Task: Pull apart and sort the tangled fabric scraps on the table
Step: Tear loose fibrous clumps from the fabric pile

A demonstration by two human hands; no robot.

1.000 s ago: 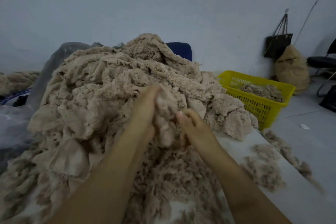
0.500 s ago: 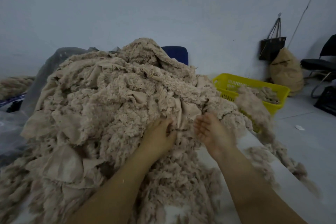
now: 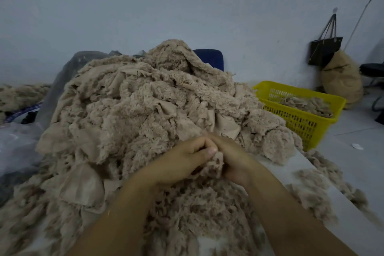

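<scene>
A frayed beige tuft (image 3: 215, 165) sits at the near foot of the tangled scrap heap (image 3: 145, 110) on the white table (image 3: 307, 176). The left hand (image 3: 180, 164) and right hand (image 3: 236, 162) pinch it, fingers curled close, though the grip is partly hidden. Separating looks underway; next, pull the hands apart and likely toss it into the yellow basket (image 3: 301, 92).

One heap of fabric scraps (image 3: 145, 110) covers the tabletop (image 3: 291, 170), with a few loose clumps (image 3: 311, 181) along its right edge. Two hands, left hand (image 3: 178, 164) and right hand (image 3: 236, 160), grip one tuft (image 3: 214, 164). One yellow basket (image 3: 297, 122), one black bag (image 3: 324, 52), one tan sack (image 3: 340, 79), one blue chair back (image 3: 209, 58)
</scene>
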